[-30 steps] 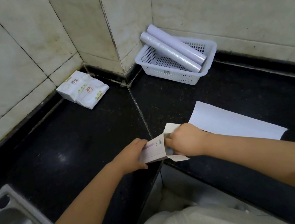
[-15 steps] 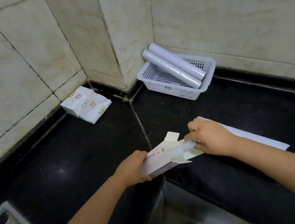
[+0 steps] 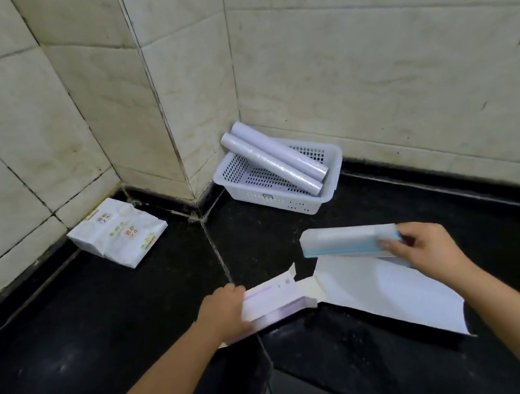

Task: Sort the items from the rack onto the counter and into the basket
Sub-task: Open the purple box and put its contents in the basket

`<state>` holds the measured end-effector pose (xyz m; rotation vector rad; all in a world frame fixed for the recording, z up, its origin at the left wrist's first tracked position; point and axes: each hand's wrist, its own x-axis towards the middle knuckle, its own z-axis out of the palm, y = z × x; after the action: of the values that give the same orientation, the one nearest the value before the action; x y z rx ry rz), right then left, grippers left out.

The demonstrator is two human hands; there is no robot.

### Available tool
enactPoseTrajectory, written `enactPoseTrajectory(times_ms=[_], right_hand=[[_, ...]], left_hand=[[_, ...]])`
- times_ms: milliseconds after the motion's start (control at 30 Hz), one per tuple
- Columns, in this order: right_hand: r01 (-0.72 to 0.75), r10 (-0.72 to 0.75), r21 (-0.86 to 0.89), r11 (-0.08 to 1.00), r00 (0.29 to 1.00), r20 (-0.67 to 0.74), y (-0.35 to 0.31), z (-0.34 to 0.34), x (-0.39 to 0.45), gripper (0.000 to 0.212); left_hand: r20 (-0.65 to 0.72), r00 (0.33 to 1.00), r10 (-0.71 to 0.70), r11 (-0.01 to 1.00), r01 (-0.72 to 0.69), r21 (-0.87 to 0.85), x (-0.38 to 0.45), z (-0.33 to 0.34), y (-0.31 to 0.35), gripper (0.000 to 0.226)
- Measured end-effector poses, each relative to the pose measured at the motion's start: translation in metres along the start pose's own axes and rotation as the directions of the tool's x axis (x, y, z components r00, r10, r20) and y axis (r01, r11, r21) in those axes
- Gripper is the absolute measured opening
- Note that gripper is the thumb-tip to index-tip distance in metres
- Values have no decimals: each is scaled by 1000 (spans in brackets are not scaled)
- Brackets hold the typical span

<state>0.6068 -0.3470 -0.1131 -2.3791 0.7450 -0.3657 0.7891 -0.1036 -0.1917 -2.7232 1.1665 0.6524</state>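
Observation:
My left hand [image 3: 224, 312] grips a flat white and lilac carton [image 3: 274, 302] with its end flaps open, at the front of the black counter [image 3: 101, 326]. My right hand [image 3: 427, 246] holds a clear-wrapped pack with a blue edge [image 3: 348, 242], fully out of the carton and just above the counter to its right. A white perforated basket [image 3: 286, 199] sits in the corner with two pale lilac rolls [image 3: 275, 163] lying across it. Two white tissue packs [image 3: 118, 234] lie against the left wall.
A white sheet of paper [image 3: 388, 292] lies on the counter under my right hand. Tiled walls close off the back and left. The counter's front edge drops away between my arms.
My right hand has pulled the wrapped pack out of the carton and moved it right and away. My left hand kept hold of the carton. The view has tilted up.

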Motion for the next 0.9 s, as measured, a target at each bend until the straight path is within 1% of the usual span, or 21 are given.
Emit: enactPoseTrajectory(times_ms=[33, 67, 133, 233, 300, 400, 467, 567, 633, 667, 767, 800, 833, 900], right_hand=[[-50, 51, 39, 998, 998, -20, 1, 1, -1, 13], [-90, 92, 65, 994, 995, -26, 2, 3, -2, 8], [-142, 146, 116, 983, 989, -25, 3, 10, -2, 7], [-211, 226, 260, 942, 974, -31, -5, 19, 2, 8], [-257, 288, 362, 896, 957, -33, -13, 24, 10, 9], [-284, 358, 482, 829, 931, -69, -22, 28, 29, 8], [-279, 376, 537, 796, 924, -77, -26, 30, 45, 16], [-286, 395, 582, 762, 916, -67, -28, 34, 74, 27], [-284, 396, 590, 756, 916, -67, -27, 38, 99, 28], [-280, 392, 596, 752, 918, -64, -27, 40, 109, 27], [-280, 366, 617, 736, 930, -14, -25, 48, 150, 10], [-289, 366, 617, 732, 931, 1, -24, 52, 165, 8], [-303, 374, 613, 730, 927, 12, -21, 57, 181, 8], [-325, 390, 597, 733, 921, 23, -14, 68, 209, 16]], left_hand=[[12, 1000, 3, 1000, -3, 18, 2, 0, 1, 56], [28, 1000, 6, 1000, -7, 30, 4, 1, 2, 57], [59, 998, 11, 999, -14, 40, 6, 3, 3, 59], [77, 997, 31, 1000, -31, -1, 6, 5, -2, 71], [42, 998, 45, 998, -43, -49, 6, 0, -8, 75], [-77, 996, 51, 989, -61, -133, 11, -16, -17, 67], [-150, 988, 44, 979, -72, -193, 20, -29, -20, 61], [-201, 979, 31, 966, -81, -247, 37, -46, -20, 57], [-205, 978, 35, 963, -88, -253, 54, -54, -17, 56], [-199, 979, 39, 964, -89, -251, 61, -58, -16, 56], [-180, 983, 20, 963, -67, -261, 90, -67, -12, 55], [-172, 985, 14, 964, -59, -258, 100, -70, -10, 55], [-162, 987, 7, 967, -49, -251, 111, -73, -8, 55], [-144, 990, -7, 971, -28, -236, 133, -77, -7, 55]])
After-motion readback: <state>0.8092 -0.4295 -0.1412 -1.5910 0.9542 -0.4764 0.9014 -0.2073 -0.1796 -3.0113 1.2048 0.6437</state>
